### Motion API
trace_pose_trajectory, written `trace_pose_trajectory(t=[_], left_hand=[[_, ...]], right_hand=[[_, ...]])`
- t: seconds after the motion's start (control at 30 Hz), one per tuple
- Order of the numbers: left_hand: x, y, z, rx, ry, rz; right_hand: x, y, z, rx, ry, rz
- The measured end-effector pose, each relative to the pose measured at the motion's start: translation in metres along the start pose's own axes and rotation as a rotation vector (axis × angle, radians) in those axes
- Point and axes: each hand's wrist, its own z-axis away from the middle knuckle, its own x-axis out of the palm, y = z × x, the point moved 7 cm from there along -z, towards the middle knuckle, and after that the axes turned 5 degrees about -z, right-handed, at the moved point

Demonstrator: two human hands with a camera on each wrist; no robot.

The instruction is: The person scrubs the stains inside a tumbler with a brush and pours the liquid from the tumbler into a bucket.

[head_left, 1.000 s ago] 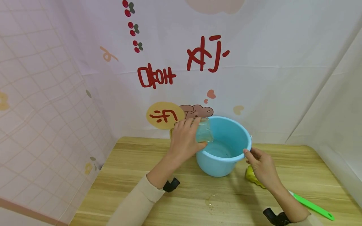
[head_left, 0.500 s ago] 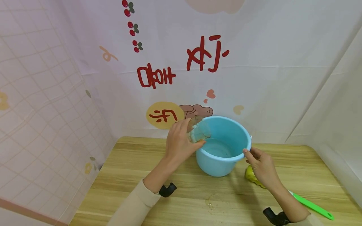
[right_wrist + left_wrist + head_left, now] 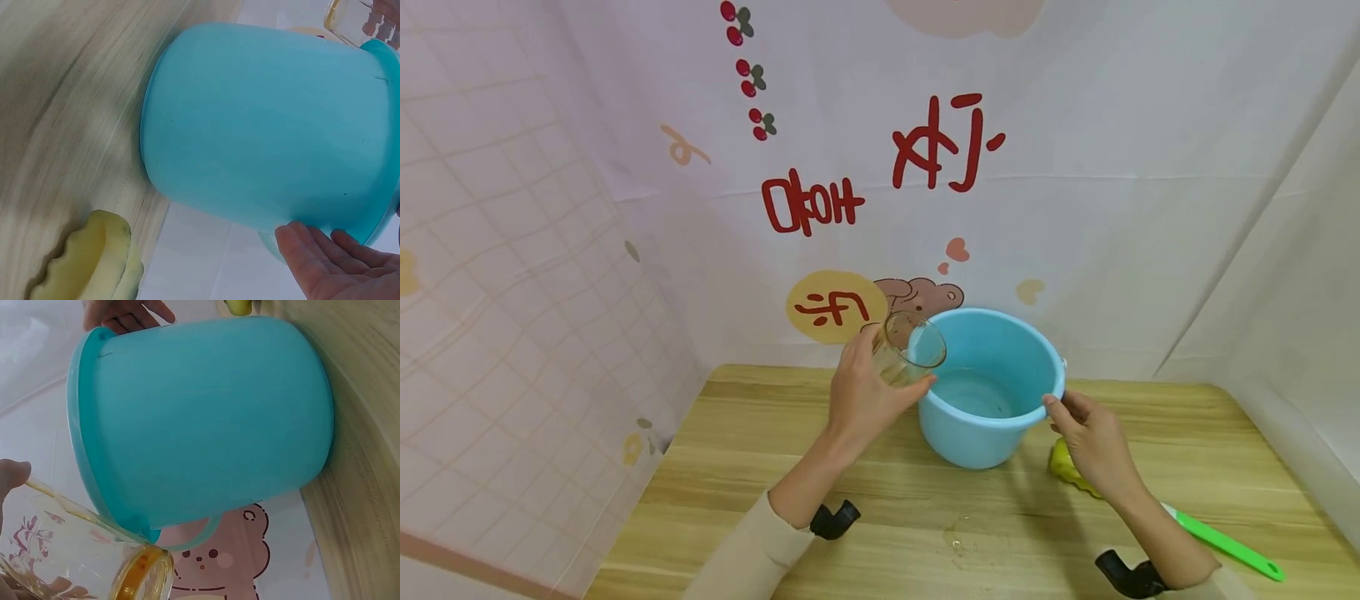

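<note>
A clear, amber-tinted drinking glass (image 3: 892, 363) is in my left hand (image 3: 859, 392), the thumb on one side and the fingers curled round the other. It is tilted, its mouth towards the left rim of a light blue plastic bucket (image 3: 973, 440). In the left wrist view the glass (image 3: 81, 550) shows dark red printing and a thick amber base, and overlaps the bucket's rim. The bucket stands upright on the table with shallow water at the bottom. My right hand (image 3: 1099, 446) pinches its right rim, thumb on top and fingers below.
Under my right forearm lies a yellow, wavy-edged piece (image 3: 1070, 468); a green handle (image 3: 1228, 546) with a white end extends to its right. Drops of water (image 3: 958, 542) wet the wooden table (image 3: 760, 433) in front of the bucket. A printed white cloth (image 3: 1112, 250) hangs behind.
My left hand has drawn the glass left and back from over the bucket, tipping its mouth from sideways to more upward. The right hand and the bucket have stayed put.
</note>
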Motion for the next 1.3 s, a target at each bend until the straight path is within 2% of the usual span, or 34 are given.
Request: trace_pose_trajectory(t=[0.2,0.37,0.53,0.9,1.13,1.3], left_hand=[[-0.003,-0.001,0.009,-0.007,0.028,0.099],[-0.003,-0.005,0.017,-0.007,0.021,0.181],[-0.001,-0.011,0.027,-0.017,0.01,0.203],[0.001,-0.015,0.045,0.037,0.022,0.272],[0.005,-0.021,0.059,0.017,-0.004,0.334],[0.009,-0.023,0.069,-0.007,-0.053,0.358]], right_hand=[[0.0,0.001,0.0,0.004,-0.004,-0.004],[0.0,0.001,-0.001,-0.008,-0.001,0.017],[0.0,0.002,-0.001,-0.004,-0.001,0.023],[0.0,0.0,-0.002,-0.006,-0.006,0.031],[0.0,-0.002,-0.001,-0.026,0.0,0.025],[-0.001,-0.002,-0.001,-0.03,0.004,0.026]])
